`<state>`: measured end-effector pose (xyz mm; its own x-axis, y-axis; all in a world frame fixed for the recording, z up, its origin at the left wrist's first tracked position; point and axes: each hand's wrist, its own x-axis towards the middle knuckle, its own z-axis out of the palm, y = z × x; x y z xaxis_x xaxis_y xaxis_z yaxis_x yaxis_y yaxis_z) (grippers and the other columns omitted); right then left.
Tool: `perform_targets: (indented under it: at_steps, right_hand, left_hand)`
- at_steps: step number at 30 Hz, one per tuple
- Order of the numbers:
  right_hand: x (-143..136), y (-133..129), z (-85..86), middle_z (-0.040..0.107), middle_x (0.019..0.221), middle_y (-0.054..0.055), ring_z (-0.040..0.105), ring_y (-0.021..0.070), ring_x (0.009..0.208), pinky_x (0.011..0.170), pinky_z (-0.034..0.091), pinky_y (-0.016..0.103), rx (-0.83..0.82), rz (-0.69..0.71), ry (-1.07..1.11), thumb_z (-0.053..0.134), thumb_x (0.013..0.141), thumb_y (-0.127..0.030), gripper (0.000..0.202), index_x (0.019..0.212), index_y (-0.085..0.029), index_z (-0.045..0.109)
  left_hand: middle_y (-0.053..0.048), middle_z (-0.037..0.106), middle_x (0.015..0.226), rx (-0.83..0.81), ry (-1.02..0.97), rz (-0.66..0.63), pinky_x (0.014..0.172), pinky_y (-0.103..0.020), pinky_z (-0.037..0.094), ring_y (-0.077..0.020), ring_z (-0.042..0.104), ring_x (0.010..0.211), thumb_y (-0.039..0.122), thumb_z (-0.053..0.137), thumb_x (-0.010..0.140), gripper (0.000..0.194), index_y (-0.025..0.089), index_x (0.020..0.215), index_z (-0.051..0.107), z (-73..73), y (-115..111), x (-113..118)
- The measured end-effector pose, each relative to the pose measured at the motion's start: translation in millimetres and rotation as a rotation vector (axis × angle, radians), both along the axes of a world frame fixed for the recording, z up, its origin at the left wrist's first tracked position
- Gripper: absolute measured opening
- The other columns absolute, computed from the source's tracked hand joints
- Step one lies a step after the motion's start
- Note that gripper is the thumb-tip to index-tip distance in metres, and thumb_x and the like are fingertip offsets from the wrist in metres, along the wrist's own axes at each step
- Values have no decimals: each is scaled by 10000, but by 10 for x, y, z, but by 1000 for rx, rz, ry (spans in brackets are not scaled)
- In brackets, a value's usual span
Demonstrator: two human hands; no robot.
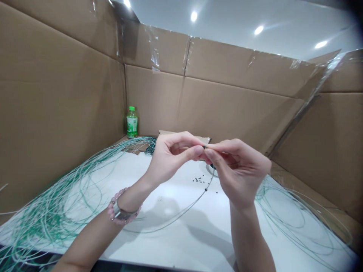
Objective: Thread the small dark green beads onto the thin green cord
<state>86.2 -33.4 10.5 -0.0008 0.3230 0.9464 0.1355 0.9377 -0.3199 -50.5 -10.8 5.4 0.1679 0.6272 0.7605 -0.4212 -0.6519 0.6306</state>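
At the centre of the frame the left hand (pixel 170 156) and the right hand (pixel 238 170) meet fingertip to fingertip above the table. Both are closed in a fine pinch: the left thumb and forefinger grip a tiny dark bead (pixel 204 146), and the right thumb and forefinger grip the end of a thin grey-green cord (pixel 198 196) just beside it. The bead sits right at the junction of the two pinches, equally near to each hand. The cord's tip points toward the left of the frame, at the bead; from the right hand its length drops down and sweeps in a long curve toward the lower left across the white tabletop (pixel 181 234). One more dark bead seems already strung on it, a little below the right hand.

A pink bead bracelet (pixel 121 211) circles the left wrist. A scatter of small loose dark beads (pixel 198 180) lies on the table just below the hands; whether a dish holds any behind the right hand cannot be told. Heaps of green cords (pixel 56 211) sprawl at lower left, with more at lower right. A green plastic bottle (pixel 132 122) stands in the back corner of the brown cardboard walls (pixel 56 94).
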Motion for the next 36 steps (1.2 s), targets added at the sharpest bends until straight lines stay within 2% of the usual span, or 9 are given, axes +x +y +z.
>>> perform_targets:
  at_steps: [5,10,14,19,30,36]
  right_hand:
    - [-6,1,15,671,643,-45,636,81,537,486,555,173,-43,18,22,688,758,-71,132,778,-202,685]
    - [-20,-40,7,672,675,-34,645,97,584,550,591,209,-45,-77,18,661,745,-49,155,786,-198,664]
    - [-4,-79,3,652,663,-40,609,90,576,575,593,219,-42,-176,-36,656,717,-36,170,772,-197,657]
    - [38,-110,15,639,665,-50,588,76,579,591,591,201,-35,-229,-106,646,699,-15,189,753,-197,647]
    - [77,-149,55,628,647,-50,576,76,569,580,573,199,-67,-264,-205,633,725,-52,143,743,-193,626]
    - [151,-191,62,640,700,-42,597,78,618,625,524,215,-8,-425,-368,628,786,-82,109,800,-189,611]
  left_hand:
    - [4,675,649,-4,26,6,555,-129,539,-63,641,577,154,693,778,48,150,731,687,18,-42,20]
    - [5,668,668,80,-35,187,527,-115,526,-58,635,573,164,685,784,54,148,734,672,11,-67,45]
    - [-2,670,720,174,34,301,561,-124,536,-63,636,613,151,677,788,13,157,777,674,-23,-62,28]
    - [-8,671,755,287,82,402,584,-132,528,-70,644,659,128,659,799,45,169,806,676,-55,-61,16]
    - [-12,672,774,403,139,499,593,-164,516,-88,631,691,106,661,789,108,191,853,683,-93,-27,-9]
    - [-21,687,794,572,241,626,620,-169,500,-89,620,712,87,650,791,111,172,859,671,-54,-33,-46]
